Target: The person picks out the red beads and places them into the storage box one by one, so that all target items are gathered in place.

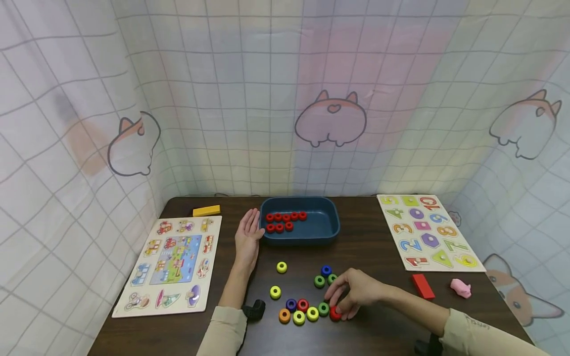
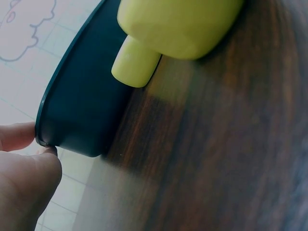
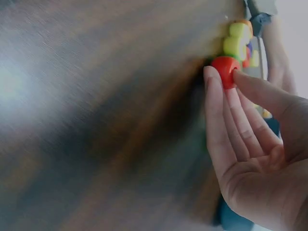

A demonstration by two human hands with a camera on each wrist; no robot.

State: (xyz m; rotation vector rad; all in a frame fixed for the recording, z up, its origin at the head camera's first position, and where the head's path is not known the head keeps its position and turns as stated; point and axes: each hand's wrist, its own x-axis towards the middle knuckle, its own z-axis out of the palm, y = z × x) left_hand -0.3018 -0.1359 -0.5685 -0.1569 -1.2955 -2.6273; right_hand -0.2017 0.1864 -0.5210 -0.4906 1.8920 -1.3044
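Observation:
My right hand (image 1: 356,290) pinches a red ring bead (image 3: 223,70) between thumb and fingers, low over the dark table. To its left lie loose ring beads: yellow ones (image 1: 299,317), an orange one (image 1: 284,316), a purple one (image 1: 291,304), another red one (image 1: 303,304) and a green one (image 1: 323,309). Further back are a blue bead (image 1: 326,270) and green ones (image 1: 319,282). With fingers extended, my left hand (image 1: 247,242) rests against the left end of the dark blue bin (image 1: 329,237), its thumb at the rim. Several red beads (image 1: 286,218) lie inside the bin's left part.
A picture puzzle board (image 1: 213,267) lies at the left, a yellow block (image 1: 207,211) behind it. At the right are a number puzzle board (image 1: 427,232), a red block (image 1: 423,287) and a pink pig figure (image 1: 460,288). A patterned curtain (image 1: 267,123) hangs behind the table.

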